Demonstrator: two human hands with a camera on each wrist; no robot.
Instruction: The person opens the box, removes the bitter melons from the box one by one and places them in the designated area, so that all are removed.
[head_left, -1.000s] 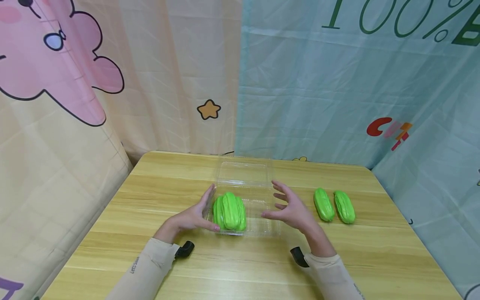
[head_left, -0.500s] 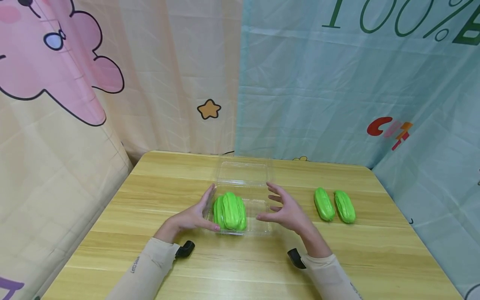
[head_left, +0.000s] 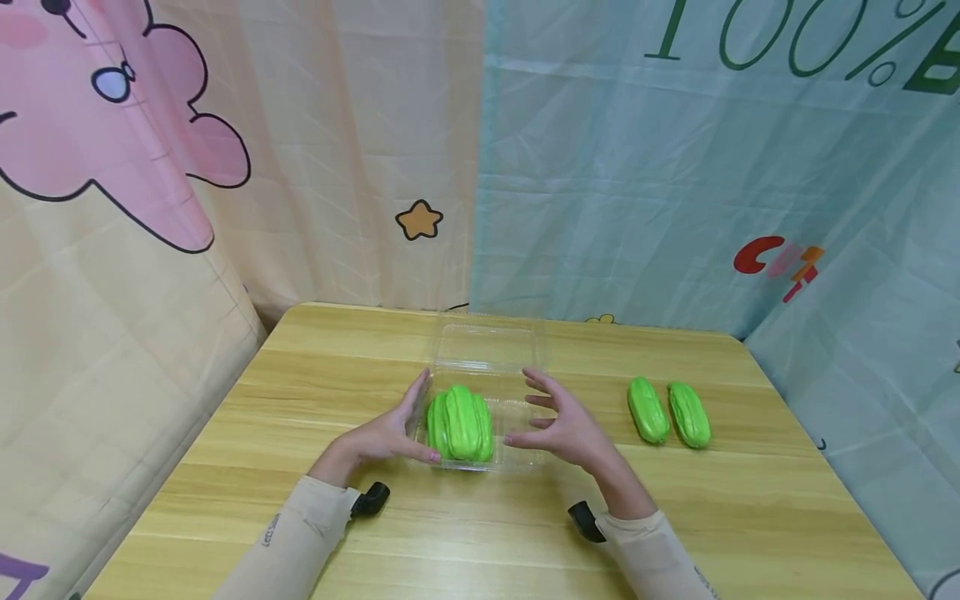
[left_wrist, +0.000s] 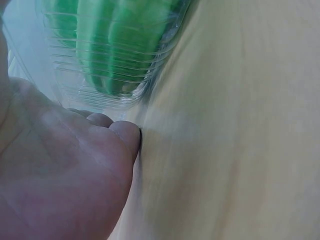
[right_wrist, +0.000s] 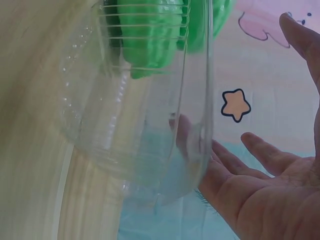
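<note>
A clear plastic clamshell box [head_left: 517,454] stands on the table with its lid [head_left: 487,342] folded back. Several green, ridged, cucumber-like vegetables [head_left: 459,423] are stacked in its left part. My left hand [head_left: 382,429] spans the box's left side, thumb at the front corner and fingers stretched toward the back. My right hand [head_left: 570,429] is at the box's right side with thumb and fingers spread, holding nothing. The right wrist view shows its fingers [right_wrist: 265,155] close by the clear wall; whether they touch it I cannot tell.
Two more green ridged vegetables [head_left: 648,410] lie side by side on the wooden table [head_left: 300,392], to the right of my right hand. Printed curtains [head_left: 675,183] hang behind the table and along both sides.
My right hand has moved a little left, over the right part of the box. The left hand, the box and the vegetables have stayed where they were.
</note>
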